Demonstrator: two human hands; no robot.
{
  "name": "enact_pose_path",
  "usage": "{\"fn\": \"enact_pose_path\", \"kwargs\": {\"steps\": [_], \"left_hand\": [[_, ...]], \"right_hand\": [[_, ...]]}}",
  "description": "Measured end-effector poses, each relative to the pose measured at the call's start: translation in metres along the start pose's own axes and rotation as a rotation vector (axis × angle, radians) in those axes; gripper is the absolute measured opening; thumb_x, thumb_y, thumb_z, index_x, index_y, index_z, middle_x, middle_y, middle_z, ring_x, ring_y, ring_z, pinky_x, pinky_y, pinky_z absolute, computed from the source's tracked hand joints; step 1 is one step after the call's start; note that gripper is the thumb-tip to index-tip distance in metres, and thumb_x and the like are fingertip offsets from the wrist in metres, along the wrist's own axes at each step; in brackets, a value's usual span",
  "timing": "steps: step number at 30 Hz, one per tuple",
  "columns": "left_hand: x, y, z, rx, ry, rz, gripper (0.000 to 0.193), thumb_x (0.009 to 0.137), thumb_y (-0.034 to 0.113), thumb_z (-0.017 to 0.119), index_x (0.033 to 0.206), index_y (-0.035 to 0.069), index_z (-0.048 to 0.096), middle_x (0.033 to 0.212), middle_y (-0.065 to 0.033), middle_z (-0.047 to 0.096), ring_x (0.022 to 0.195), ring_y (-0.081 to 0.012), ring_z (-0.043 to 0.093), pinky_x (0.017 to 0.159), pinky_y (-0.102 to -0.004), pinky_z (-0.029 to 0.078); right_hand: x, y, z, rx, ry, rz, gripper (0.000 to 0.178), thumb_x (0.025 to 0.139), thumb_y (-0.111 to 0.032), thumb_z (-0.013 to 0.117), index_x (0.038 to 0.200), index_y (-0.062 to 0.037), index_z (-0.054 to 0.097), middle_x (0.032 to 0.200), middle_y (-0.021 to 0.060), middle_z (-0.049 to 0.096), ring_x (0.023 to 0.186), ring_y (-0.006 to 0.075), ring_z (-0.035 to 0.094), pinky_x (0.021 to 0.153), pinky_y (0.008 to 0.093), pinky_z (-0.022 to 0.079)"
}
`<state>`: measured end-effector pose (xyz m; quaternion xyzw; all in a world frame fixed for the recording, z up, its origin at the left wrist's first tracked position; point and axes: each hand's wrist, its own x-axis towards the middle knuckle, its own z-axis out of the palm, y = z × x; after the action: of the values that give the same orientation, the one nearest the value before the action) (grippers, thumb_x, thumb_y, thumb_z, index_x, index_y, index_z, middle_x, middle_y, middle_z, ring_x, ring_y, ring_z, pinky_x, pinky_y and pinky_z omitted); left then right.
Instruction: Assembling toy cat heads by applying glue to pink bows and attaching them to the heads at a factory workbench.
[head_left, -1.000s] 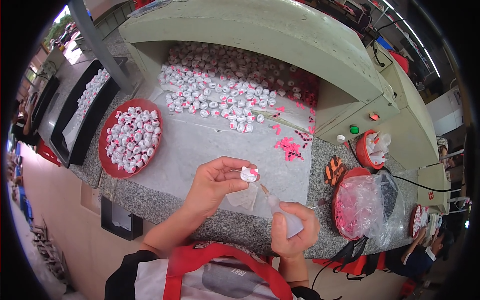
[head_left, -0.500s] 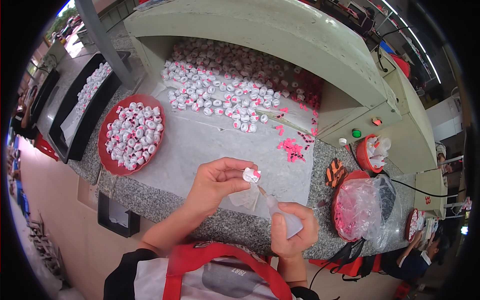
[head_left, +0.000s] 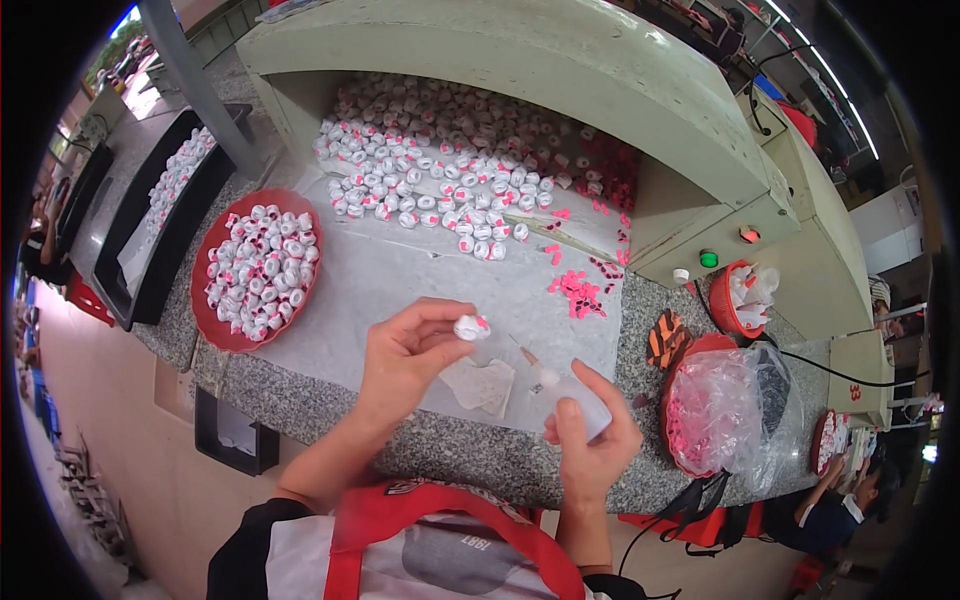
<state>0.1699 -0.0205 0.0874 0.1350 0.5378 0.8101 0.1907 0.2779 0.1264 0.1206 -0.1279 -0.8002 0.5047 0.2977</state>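
Above the paper-covered worktop, my left hand (head_left: pixel 400 352) pinches a small white figure piece (head_left: pixel 468 328) with a pink patch between thumb and fingertips. To its right, my right hand (head_left: pixel 597 445) is wrapped around a translucent squeeze bottle (head_left: pixel 592 408) with a thin needle tip. The tip points up and left toward the white piece, with a gap between them. Beneath the hands lies a pale scrap of paper (head_left: pixel 480 386). Beyond the bottle, a cluster of small pink pieces (head_left: pixel 575 290) rests on the sheet, with several dark bits beside it.
Many white pieces (head_left: pixel 455 185) lie under a pale green metal hood (head_left: pixel 520 60). At left stand a red bowl (head_left: pixel 237 344) full of such pieces and a black tray (head_left: pixel 150 306). A plastic-covered red bowl (head_left: pixel 672 440) and a small orange basket (head_left: pixel 718 312) stand right.
My left hand has shifted left and slightly up with the white piece, which has turned. The bottle tip has come away from it, and the right thumb and index finger have spread on the bottle.
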Motion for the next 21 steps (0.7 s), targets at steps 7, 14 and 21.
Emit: {"fn": "enact_pose_path", "kwargs": {"steps": [7, 14, 21], "left_hand": [[0.002, -0.014, -0.022, -0.032, 0.129, -0.053, 0.032, 0.072, -0.010, 0.057, 0.103, -0.003, 0.054, 0.093, -0.0098, 0.061, 0.087, -0.0152, 0.059, 0.076, -0.0245, 0.047], [0.007, -0.071, 0.001, -0.033, 0.006, -0.317, 0.031, 0.072, -0.008, 0.058, 0.102, -0.001, 0.054, 0.093, -0.0076, 0.061, 0.084, -0.0129, 0.058, 0.075, -0.0240, 0.046], [0.011, -0.054, 0.015, -0.054, 0.024, -0.228, 0.031, 0.072, -0.008, 0.059, 0.102, -0.001, 0.054, 0.094, -0.0092, 0.061, 0.086, -0.0145, 0.060, 0.074, -0.0242, 0.047]], "right_hand": [[0.009, 0.125, 0.008, 0.160, -0.110, 0.497, 0.026, 0.070, 0.001, 0.058, 0.096, -0.0027, 0.057, 0.079, 0.0071, 0.060, 0.057, 0.0126, 0.055, 0.053, 0.0250, 0.045], [0.054, 0.152, -0.007, -0.512, 0.069, 0.139, 0.014, 0.069, -0.019, 0.065, 0.076, -0.0071, 0.064, 0.072, 0.0111, 0.061, 0.065, 0.0291, 0.060, 0.061, 0.0379, 0.046], [0.072, 0.150, 0.001, -0.742, -0.142, 0.051, 0.017, 0.068, -0.021, 0.067, 0.075, -0.0057, 0.064, 0.080, 0.0099, 0.062, 0.068, 0.0268, 0.061, 0.063, 0.0355, 0.047]]}}
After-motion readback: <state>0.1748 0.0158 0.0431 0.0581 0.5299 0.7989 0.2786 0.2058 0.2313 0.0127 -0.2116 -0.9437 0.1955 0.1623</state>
